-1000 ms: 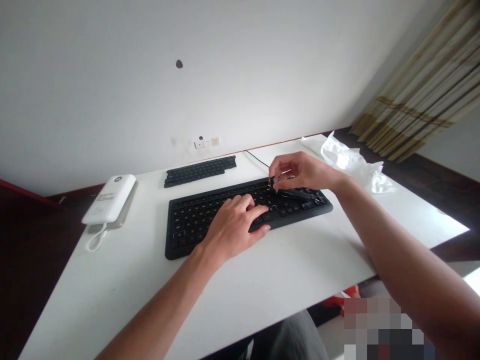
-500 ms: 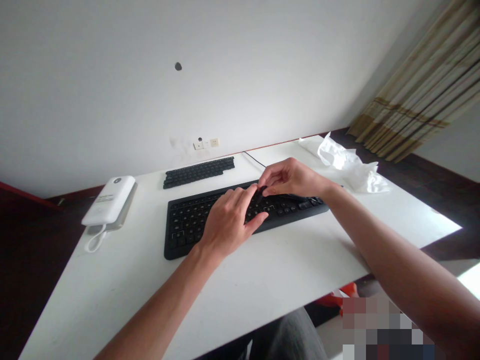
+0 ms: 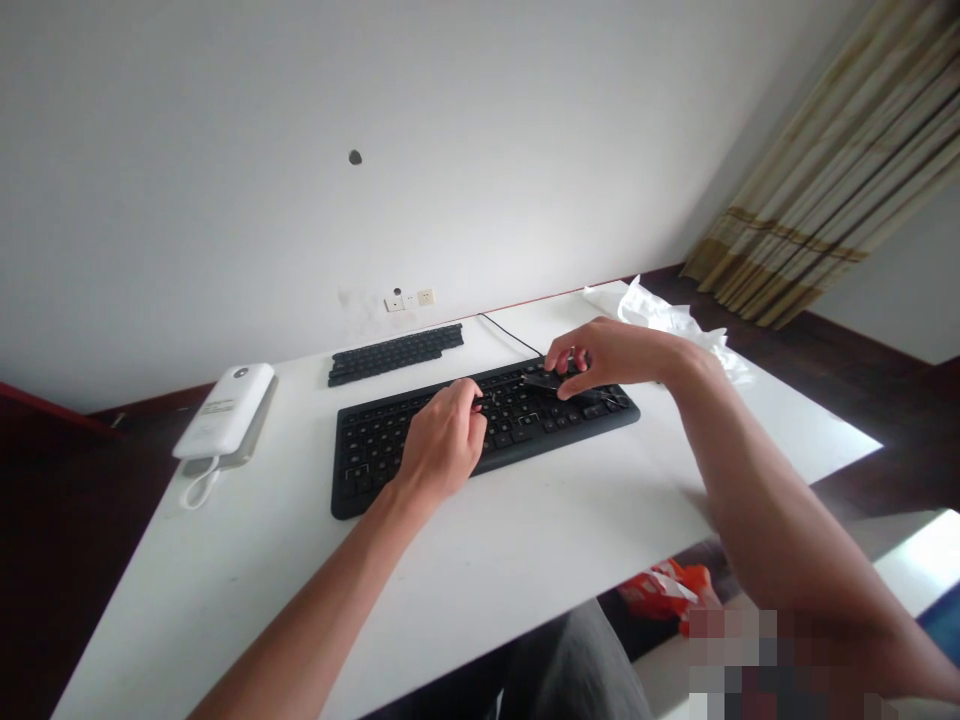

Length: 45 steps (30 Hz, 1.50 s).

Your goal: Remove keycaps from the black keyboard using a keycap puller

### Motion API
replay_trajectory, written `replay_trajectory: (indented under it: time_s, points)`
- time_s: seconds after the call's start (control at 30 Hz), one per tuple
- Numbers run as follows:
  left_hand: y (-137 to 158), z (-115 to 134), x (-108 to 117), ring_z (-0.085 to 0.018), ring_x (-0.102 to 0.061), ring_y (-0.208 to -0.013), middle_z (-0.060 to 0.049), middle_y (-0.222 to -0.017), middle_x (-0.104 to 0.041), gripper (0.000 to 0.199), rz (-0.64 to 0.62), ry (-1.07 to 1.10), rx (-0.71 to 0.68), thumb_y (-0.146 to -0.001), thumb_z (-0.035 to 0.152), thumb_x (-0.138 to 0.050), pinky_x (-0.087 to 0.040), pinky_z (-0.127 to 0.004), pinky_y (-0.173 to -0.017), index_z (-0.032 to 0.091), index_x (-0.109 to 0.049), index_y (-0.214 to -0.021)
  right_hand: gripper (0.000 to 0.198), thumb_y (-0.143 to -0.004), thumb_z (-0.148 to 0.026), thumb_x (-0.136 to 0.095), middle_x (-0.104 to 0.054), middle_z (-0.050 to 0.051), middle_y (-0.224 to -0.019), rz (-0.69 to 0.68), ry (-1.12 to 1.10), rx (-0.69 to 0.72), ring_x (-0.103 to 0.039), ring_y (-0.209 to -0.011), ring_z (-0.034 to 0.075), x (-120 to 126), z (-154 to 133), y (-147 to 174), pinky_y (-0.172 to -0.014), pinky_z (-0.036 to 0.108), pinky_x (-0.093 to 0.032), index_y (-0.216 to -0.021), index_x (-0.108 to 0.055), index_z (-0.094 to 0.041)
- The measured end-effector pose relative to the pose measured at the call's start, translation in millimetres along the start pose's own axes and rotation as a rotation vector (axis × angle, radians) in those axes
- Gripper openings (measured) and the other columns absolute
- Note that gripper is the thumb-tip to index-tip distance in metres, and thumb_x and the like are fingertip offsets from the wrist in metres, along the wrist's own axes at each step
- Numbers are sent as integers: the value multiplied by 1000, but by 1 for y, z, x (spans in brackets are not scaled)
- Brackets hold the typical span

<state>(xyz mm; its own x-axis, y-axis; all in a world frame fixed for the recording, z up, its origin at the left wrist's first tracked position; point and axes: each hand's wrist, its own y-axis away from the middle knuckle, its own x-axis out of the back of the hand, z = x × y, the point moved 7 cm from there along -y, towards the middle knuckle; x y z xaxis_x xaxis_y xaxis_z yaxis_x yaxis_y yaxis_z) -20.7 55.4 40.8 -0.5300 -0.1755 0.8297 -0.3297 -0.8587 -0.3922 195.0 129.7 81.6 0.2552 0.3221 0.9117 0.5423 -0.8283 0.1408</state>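
The left hand (image 3: 442,445) rests over the middle of the black keyboard (image 3: 375,450), fingers curled in and pinched around something small and dark at the tips — too small to tell what. The right hand (image 3: 611,352) hovers over the keyboard's right part, fingers bent and closed on a small dark tool (image 3: 541,380) that lies low over the keys. The keyboard sits near the middle of the white table (image 3: 525,540), its cable (image 3: 510,333) running toward the wall. Behind it lies a loose strip of black keys (image 3: 395,352). At the table's left edge sits a white power bank (image 3: 225,410) with a looped cord. Crumpled white paper (image 3: 660,315) lies at the far right corner.
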Motion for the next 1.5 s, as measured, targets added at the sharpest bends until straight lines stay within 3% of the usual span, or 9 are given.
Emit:
replay_trajectory:
  time_s: [0.13, 0.27, 0.43, 0.57, 0.67, 0.83, 0.9, 1.03, 1.5]
  points:
    - [1, 5, 0, -21, -63, -90, -3, -94, -64, 7, -2, -4, -34, -101, 28, -50, -51, -33, -80, 22, -52, -101, 36, -72, -43, -79, -76, 3, -84, -89, 22, 11, -68, -76, 21, -14, 7, -4, -65, 31, -47, -103, -79, -24]
    - [1, 10, -4, -21, -61, -92, -3, -95, -62, 17, -36, -16, -111, -103, 35, -54, -51, -33, -80, 21, -54, -95, 21, -78, -37, -72, -71, 0, -77, 76, -49, 81, -63, -70, 17, -2, 3, -7, -66, 30, -45, -94, -75, -23]
    - [2, 13, -12, -21, -61, -94, -5, -99, -64, 21, -80, -28, -201, -106, 35, -53, -53, -34, -82, 19, -60, -95, 15, -81, -30, -70, -67, 3, -86, 283, -612, 205, -62, -80, 18, 13, -5, -8, -72, 32, -48, -91, -64, -20]
    - [4, 14, -15, -20, -60, -98, -4, -104, -65, 19, -110, 27, -252, -105, 32, -54, -53, -34, -87, 20, -68, -107, 18, -77, -22, -70, -52, -3, -77, 201, -1159, 304, -53, -65, 13, -5, -24, -18, -61, 28, -46, -84, -53, -22]
    - [6, 15, -16, -20, -60, -100, -4, -108, -64, 23, -128, 44, -273, -104, 35, -57, -53, -35, -90, 23, -71, -119, 23, -77, -17, -68, -36, -7, -69, 78, -1390, 329, -31, -51, 7, -25, -41, -25, -46, 21, -30, -78, -45, -22]
    - [7, 18, -20, -19, -58, -95, -4, -106, -61, 30, -178, -18, -300, -103, 43, -57, -53, -36, -87, 31, -73, -125, 27, -89, -25, -58, -28, -9, -57, 90, -1488, 366, -16, -44, 7, -40, -45, -30, -39, 20, -15, -68, -41, -21]
    - [7, 18, -21, -20, -57, -95, -4, -106, -60, 30, -189, -30, -297, -103, 44, -57, -52, -36, -87, 31, -73, -125, 27, -90, -30, -54, -29, -8, -55, 115, -1519, 372, -19, -43, 7, -42, -43, -31, -39, 20, -18, -67, -43, -21]
    - [6, 18, -21, -20, -55, -96, -4, -108, -60, 31, -195, -34, -285, -103, 44, -57, -51, -37, -88, 31, -73, -125, 19, -81, -35, -53, -37, -4, -59, -40, -1555, 342, -28, -46, 10, -51, -47, -33, -42, 23, -28, -70, -47, -21]
    - [5, 19, -23, -20, -54, -97, -4, -109, -58, 32, -220, -80, -282, -104, 46, -54, -49, -37, -89, 32, -71, -127, 26, -80, -28, -55, -28, -8, -52, -68, -1580, 455, -15, -41, 7, -52, -49, -33, -38, 20, -19, -62, -37, -22]
